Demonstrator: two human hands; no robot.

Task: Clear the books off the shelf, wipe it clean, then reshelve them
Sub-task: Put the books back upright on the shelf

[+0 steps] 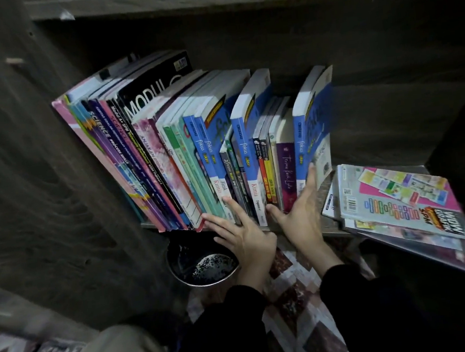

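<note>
One wide-angle view comes from the person's head. It looks forward and steeply down into a dark wooden shelf [26, 167] from close range. The row of books [195, 151] fills the centre, leaning toward 11 o'clock. Both sleeved arms enter from 6 o'clock, the left hand [243, 240] and right hand [300, 214] near mid-frame. A flat stack of books [398, 202] lies at 3 o'clock, and a bowl [202, 261] sits on the floor toward 7 o'clock. The lens bows the shelf's walls outward.

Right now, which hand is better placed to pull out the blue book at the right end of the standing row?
Right. The right hand rests on that blue Fokus book, a finger up its cover; the left hand touches book spines nearer the row's middle.
</note>
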